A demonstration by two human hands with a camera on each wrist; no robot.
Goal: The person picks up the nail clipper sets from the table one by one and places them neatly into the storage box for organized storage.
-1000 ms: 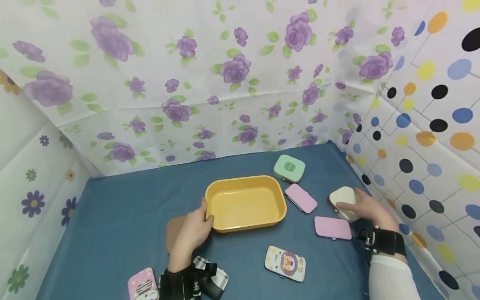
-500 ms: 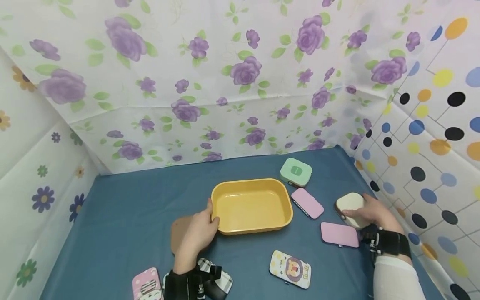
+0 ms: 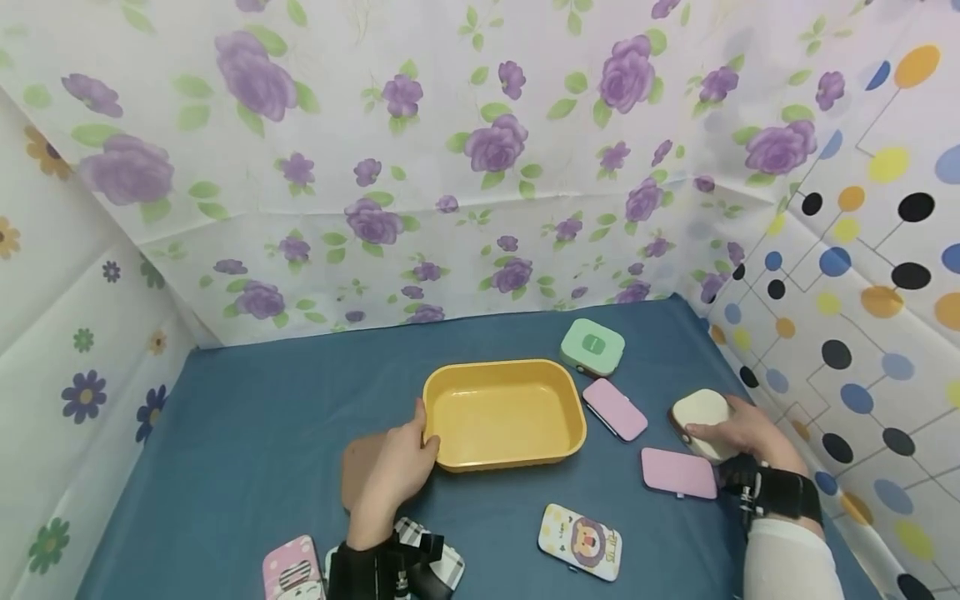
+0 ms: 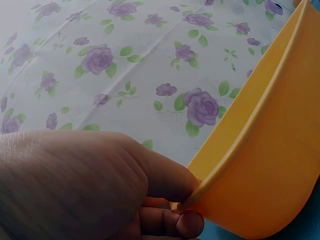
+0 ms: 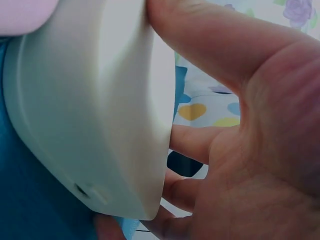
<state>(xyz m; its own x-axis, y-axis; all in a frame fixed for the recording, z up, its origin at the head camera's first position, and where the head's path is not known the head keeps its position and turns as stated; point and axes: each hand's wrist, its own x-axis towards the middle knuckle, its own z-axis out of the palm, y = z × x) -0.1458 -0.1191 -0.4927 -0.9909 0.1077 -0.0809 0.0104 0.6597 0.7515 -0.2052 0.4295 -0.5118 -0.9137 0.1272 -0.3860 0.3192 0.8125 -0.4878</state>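
Observation:
A yellow rectangular tray (image 3: 498, 460) lies on the blue cloth in the head view. At its left end, my left hand (image 3: 401, 467) pinches the rim; the left wrist view shows the thumb and fingers (image 4: 190, 223) on the rim. At the right, my right hand (image 3: 753, 429) holds a rounded cream case (image 3: 701, 408). The right wrist view has that cream case (image 5: 100, 110) up close, with the thumb on one face and the fingers around its edge. Just in front of it lies a flat pink case (image 3: 678, 473).
Another pink case (image 3: 617, 408) and a mint-green case (image 3: 592, 346) lie right of the tray. A lion-print case (image 3: 581, 542) is nearer. Around my left arm are a brown case (image 3: 362, 467), a checkered item (image 3: 450, 567) and a pink cartoon case (image 3: 294, 571). Printed cloth walls enclose the area.
The head view has shifted slightly, so everything sits a little farther right in it. Both hands keep their holds on the tray and the cream case, with no clear movement.

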